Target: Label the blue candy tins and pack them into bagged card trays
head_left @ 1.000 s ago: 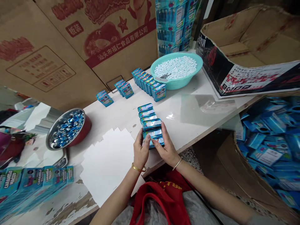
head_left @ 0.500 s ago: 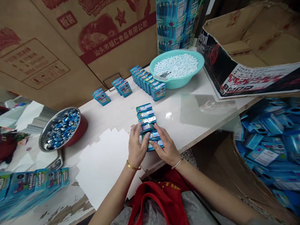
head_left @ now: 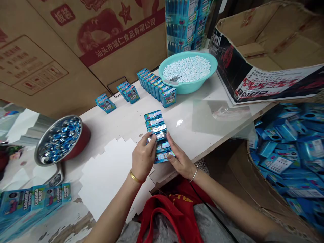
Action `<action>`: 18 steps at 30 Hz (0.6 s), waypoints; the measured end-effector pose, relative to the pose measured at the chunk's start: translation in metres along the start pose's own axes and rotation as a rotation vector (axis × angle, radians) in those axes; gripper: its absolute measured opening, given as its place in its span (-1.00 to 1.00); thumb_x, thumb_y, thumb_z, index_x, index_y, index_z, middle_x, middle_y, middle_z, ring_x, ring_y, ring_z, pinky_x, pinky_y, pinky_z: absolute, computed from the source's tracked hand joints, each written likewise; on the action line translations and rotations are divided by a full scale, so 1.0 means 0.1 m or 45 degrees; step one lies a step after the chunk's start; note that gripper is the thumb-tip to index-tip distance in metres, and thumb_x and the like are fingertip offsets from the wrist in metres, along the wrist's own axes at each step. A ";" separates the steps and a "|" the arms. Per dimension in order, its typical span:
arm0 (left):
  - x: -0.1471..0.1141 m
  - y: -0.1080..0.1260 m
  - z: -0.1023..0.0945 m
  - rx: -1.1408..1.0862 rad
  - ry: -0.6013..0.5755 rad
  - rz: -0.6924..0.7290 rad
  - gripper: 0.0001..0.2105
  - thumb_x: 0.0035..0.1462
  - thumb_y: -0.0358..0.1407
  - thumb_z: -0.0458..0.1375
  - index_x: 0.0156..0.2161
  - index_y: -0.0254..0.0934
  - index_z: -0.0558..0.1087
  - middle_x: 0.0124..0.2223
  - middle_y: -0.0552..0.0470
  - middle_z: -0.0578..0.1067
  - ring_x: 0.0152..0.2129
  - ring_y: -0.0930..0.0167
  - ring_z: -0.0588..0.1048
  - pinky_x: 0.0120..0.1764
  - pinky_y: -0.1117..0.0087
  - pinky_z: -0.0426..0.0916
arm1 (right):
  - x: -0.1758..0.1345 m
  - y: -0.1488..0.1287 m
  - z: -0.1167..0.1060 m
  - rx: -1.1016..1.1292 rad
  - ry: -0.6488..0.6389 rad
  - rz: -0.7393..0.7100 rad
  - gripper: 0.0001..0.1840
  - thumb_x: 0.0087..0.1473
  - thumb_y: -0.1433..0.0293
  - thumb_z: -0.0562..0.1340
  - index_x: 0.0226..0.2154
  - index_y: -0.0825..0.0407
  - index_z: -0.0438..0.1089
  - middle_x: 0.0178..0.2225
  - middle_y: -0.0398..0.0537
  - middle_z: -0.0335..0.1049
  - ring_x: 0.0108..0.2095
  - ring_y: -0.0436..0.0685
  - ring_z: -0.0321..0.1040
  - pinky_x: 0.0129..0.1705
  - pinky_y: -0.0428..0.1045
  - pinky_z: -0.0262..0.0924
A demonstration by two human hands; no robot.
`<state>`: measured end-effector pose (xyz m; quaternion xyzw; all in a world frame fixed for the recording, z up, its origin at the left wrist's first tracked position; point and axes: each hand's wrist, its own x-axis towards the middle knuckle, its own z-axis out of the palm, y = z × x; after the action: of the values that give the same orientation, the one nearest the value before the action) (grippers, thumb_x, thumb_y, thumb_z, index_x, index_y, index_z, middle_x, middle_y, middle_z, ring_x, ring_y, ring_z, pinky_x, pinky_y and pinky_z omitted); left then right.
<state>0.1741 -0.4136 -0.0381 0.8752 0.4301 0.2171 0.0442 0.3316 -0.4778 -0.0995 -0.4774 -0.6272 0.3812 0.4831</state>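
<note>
A row of several small blue candy boxes stands on the white table in front of me, with shiny top flaps. My left hand is at the row's left side, its thumb and bent forefinger closed at the top edge of a middle box. Along the right side of the row lies my right hand, fingers stretched out and touching the boxes. Its thumb rests by the nearest box. The fingers partly cover the middle boxes.
Blue boxes line up behind, beside a turquoise basin of white candies. A pan of blue-and-silver pieces and white card sheets are at left. An open carton stands right, above many loose blue boxes.
My left fingers have gone from lying spread over the boxes to a bent pinch at one box's top. My right thumb has drawn back from the left one. The view has shifted slightly.
</note>
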 end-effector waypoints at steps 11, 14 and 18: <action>0.07 0.07 -0.06 0.207 -0.295 0.154 -0.61 0.29 -0.15 -0.05 0.14 -0.25 0.30 0.22 -0.18 0.29 0.19 0.10 0.23 0.15 -0.05 0.21 | -0.05 0.08 0.04 -0.168 0.107 -0.073 -0.15 0.22 -0.03 -0.08 0.35 -0.05 -0.50 0.40 -0.01 -0.56 0.37 0.24 -0.47 0.35 0.26 -0.30; 0.02 0.10 -0.04 0.245 -0.276 0.155 -0.39 0.21 0.06 -0.05 0.24 -0.28 0.19 0.34 -0.18 0.10 0.30 -0.02 -0.09 0.21 -0.23 -0.07 | -0.04 0.07 -0.03 -0.267 0.066 -0.116 -0.11 0.17 -0.12 -0.14 0.35 -0.04 -0.47 0.40 0.01 -0.58 0.37 0.28 -0.53 0.34 0.33 -0.38; 0.06 0.20 0.02 0.274 -0.361 0.187 -0.23 0.19 0.14 -0.11 0.32 -0.38 0.01 0.37 -0.20 -0.03 0.32 0.07 -0.16 0.27 -0.08 -0.16 | 0.02 0.14 -0.27 -0.314 0.082 -0.122 -0.09 0.13 -0.19 -0.20 0.35 -0.02 -0.27 0.38 0.05 -0.31 0.37 0.28 -0.43 0.32 0.36 -0.41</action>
<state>0.1926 -0.4209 -0.0324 0.9257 0.3753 0.0469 -0.0053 0.3606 -0.4717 -0.1056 -0.5148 -0.6756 0.2622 0.4581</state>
